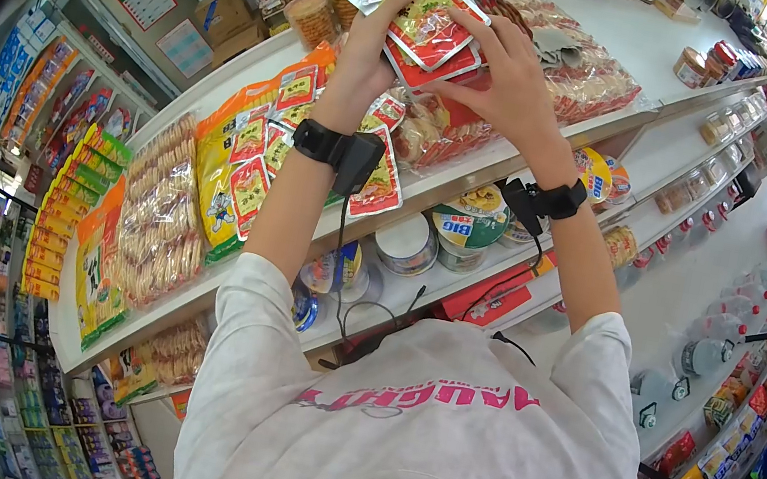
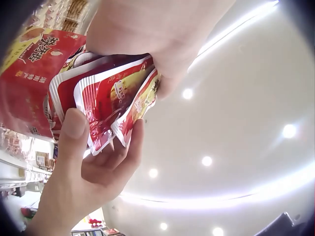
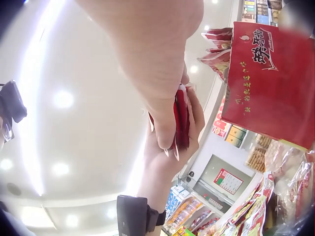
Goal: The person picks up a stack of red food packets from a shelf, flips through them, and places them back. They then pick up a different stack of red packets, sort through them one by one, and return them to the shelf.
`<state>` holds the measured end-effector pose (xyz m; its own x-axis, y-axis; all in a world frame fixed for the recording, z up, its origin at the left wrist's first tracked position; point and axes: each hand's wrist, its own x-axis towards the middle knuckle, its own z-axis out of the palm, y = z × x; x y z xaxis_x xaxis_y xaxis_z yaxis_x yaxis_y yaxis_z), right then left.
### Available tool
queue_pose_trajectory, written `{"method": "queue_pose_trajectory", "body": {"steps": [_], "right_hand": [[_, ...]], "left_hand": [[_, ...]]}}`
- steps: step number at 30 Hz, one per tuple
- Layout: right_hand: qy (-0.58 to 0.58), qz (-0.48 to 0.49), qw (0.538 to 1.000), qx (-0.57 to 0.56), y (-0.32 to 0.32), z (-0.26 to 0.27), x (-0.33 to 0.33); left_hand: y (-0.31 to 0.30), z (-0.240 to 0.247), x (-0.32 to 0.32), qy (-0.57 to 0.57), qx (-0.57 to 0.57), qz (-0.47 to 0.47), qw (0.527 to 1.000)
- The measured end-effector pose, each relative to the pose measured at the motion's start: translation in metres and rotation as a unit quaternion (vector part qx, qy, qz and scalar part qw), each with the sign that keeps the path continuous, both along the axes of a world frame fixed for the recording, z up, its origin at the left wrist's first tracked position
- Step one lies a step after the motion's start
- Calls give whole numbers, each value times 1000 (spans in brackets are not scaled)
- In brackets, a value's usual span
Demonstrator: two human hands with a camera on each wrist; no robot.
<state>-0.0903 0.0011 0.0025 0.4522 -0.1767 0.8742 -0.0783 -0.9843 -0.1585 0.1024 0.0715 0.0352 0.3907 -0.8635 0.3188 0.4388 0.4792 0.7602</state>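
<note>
Both hands hold a small stack of flat red-and-yellow snack packets (image 1: 429, 29) over the counter. My left hand (image 1: 365, 59) grips the stack's left side, thumb lying over the front packet. From the other side my right hand (image 1: 510, 88) pinches the packets between thumb and fingers, as the left wrist view shows. Close by stands a red printed box (image 3: 270, 83) with more packets poking up from its top. Loose packets of the same kind (image 1: 378, 183) lie scattered on the counter below my wrists.
Bagged round crackers (image 1: 168, 204) and a yellow-orange bag (image 1: 224, 172) lie left on the counter (image 1: 642, 29). Clear packs of biscuits (image 1: 583, 80) lie to the right. Instant noodle tubs (image 1: 468, 228) sit on the shelf beneath. Water bottles (image 1: 704, 354) stand on the floor at right.
</note>
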Motion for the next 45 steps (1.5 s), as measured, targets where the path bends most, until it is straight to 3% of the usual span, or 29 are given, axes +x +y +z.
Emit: {"method": "queue_pose_trajectory", "body": {"steps": [3, 6, 13, 16, 20, 26, 39, 45], "right_hand": [[-30, -78, 994, -74, -5, -4, 1], [-58, -70, 991, -95, -6, 2, 0], [40, 8, 995, -88, -39, -3, -5], [45, -2, 994, -99, -47, -8, -3], [33, -8, 994, -104, -56, -12, -2], [32, 12, 996, -84, -57, -4, -4], [70, 8, 993, -94, -55, -11, -7], [64, -8, 993, -96, -58, -11, -13]], "left_hand": [[-10, -4, 0, 0, 0, 25, 1000], [-16, -7, 0, -21, -2, 67, 998], [-25, -18, 4, -77, 6, 182, 980], [-27, -19, 9, -55, 32, 121, 991], [-37, -22, 13, -118, 67, 200, 970], [-64, -35, 24, -155, -34, 249, 956], [-58, -30, 13, -124, -18, 182, 975], [-59, -28, 14, -241, -21, 243, 939]]}}
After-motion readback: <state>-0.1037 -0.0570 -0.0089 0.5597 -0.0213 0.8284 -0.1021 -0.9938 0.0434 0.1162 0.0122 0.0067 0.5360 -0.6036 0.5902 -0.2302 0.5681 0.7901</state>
